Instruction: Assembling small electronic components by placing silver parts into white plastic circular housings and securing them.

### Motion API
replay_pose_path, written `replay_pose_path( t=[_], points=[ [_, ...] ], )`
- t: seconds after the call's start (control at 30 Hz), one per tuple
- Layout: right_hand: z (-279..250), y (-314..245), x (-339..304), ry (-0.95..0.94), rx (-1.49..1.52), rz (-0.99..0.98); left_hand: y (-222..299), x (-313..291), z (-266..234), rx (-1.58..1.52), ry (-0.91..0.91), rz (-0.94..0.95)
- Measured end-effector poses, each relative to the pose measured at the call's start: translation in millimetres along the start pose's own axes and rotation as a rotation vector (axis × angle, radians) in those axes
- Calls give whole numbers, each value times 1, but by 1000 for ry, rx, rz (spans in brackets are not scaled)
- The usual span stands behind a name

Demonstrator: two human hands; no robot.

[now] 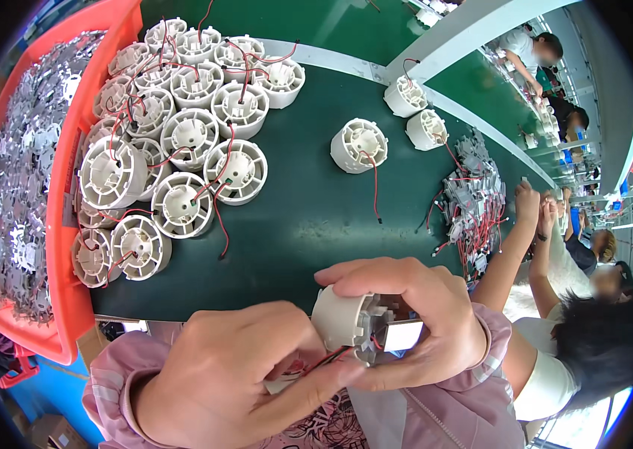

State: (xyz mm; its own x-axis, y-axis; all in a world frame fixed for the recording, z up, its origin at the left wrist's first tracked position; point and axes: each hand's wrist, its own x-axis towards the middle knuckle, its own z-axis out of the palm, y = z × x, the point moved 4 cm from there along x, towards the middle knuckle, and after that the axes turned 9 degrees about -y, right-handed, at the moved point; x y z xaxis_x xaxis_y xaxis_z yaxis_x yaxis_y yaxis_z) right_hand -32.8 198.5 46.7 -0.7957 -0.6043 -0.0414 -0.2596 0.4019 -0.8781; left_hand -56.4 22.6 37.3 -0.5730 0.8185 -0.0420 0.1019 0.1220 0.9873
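Note:
Close in front of me, a round white plastic housing [337,318] is held tilted on its side, its ribbed open end facing right. My right hand [425,318] is closed around that end, fingers over the top and thumb below. At the opening, beside the right palm, shows a small flat piece with a bright white face [402,335]. My left hand [245,359] is curled against the housing's left and lower side, thumb stretched along its underside. Red and black wires [329,358] run from the housing toward the left fingers, which partly hide them.
Several similar housings with wires [182,206] crowd the green table's left side; a few stand farther right [360,146]. A red bin [62,224] holds metal pieces. Wired metal parts [474,194] lie piled at right. A co-worker's arms [518,239] reach in beyond the pile.

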Motion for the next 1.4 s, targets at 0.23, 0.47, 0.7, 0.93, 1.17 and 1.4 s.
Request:
replay_pose_path(
  t=[0.23,0.47,0.7,0.93,1.17,1.4],
  points=[
    [1,7,-7,-72,232,-26,-26,5,2,-263,-392,286],
    [2,-2,-7,123,-250,-171,-22,3,2,294,-102,342],
    [9,-13,-9,194,-408,-399,-25,-5,15,195,91,201],
    [-5,1,3,-65,66,-341,-17,-9,13,269,-44,272],
    [2,3,5,-236,174,-294,-15,-10,13,367,-120,322],
    [12,8,6,-233,280,-318,-14,-13,13,294,-104,322]
  ],
)
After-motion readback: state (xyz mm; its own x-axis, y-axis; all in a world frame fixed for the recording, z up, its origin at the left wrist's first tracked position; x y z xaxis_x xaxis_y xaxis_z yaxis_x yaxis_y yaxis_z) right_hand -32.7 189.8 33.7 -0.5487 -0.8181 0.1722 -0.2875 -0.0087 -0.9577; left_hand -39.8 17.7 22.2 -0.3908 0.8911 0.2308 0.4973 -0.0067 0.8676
